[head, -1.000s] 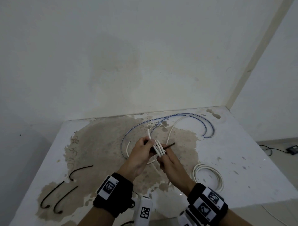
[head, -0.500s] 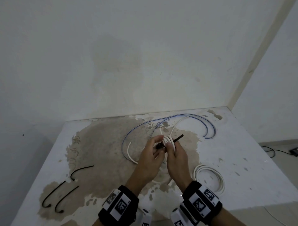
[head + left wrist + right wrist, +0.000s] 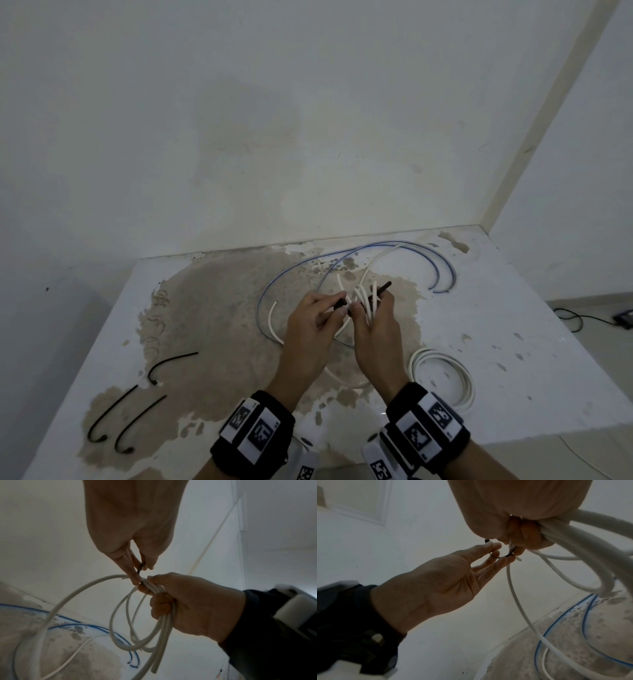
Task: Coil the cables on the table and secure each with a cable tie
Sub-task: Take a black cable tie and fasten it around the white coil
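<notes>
My right hand [image 3: 371, 310] grips a bundle of white cable loops [image 3: 363, 298] above the middle of the table [image 3: 513, 359]. In the left wrist view the white cable loops [image 3: 137, 641] hang below the right hand [image 3: 188, 601]. A black cable tie [image 3: 383, 288] crosses the bundle, its free end sticking out up and to the right. My left hand [image 3: 339, 309] pinches the tie's other end just left of the bundle. The right wrist view shows the black cable tie [image 3: 497, 556] curving from the left hand [image 3: 494, 550] to the held loops [image 3: 573, 540].
A long blue-edged cable [image 3: 442, 270] arcs across the back of the table. A loose white cable [image 3: 272, 325] lies under my hands. A finished white coil [image 3: 445, 377] lies at the right. Three black ties [image 3: 171, 359] lie near the front left. A dark cord [image 3: 575, 320] runs on the floor.
Both hands have moved farther out over the table with the bundle. The left hand has shifted from the bundle to pinching the tie's end beside it.
</notes>
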Action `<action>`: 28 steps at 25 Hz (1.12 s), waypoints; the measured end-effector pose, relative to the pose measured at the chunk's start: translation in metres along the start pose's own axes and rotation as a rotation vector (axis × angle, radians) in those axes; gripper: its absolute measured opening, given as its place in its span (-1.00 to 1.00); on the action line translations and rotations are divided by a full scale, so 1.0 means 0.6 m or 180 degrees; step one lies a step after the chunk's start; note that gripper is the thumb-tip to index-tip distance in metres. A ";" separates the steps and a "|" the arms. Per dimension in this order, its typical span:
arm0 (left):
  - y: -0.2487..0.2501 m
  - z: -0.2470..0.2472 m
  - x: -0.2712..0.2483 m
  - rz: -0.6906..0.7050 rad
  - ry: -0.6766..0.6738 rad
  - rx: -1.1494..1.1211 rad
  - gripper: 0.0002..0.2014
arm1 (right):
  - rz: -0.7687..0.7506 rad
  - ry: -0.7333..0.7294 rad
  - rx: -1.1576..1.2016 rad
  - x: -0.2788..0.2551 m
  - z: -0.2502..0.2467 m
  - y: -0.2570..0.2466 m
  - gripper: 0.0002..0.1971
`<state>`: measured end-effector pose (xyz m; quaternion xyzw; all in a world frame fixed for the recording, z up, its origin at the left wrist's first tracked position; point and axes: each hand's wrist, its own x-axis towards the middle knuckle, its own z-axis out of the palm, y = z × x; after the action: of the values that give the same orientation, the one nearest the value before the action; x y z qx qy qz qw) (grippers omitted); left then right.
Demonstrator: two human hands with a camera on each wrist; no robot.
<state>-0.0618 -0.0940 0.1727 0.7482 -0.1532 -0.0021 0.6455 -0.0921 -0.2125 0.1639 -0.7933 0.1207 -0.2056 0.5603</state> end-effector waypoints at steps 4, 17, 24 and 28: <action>0.001 0.001 0.000 0.0206 -0.0113 0.0196 -0.73 | -0.0199 -0.0097 -0.0256 0.009 -0.009 0.008 -0.83; 0.011 0.016 0.006 0.0170 0.0001 -0.0044 -0.80 | -0.0326 0.0147 -0.0237 0.015 -0.005 0.018 -0.73; 0.018 0.015 0.014 -0.0069 -0.0033 -0.0501 -0.81 | -0.0497 0.0396 0.0172 0.019 -0.002 0.028 -0.66; 0.024 0.010 0.016 -0.0011 0.0014 -0.0709 -0.78 | -0.0727 0.0385 0.0049 0.024 -0.001 0.021 -0.65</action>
<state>-0.0573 -0.1039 0.1872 0.6721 -0.1492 -0.0185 0.7250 -0.0790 -0.2235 0.1548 -0.7836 0.0615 -0.3164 0.5310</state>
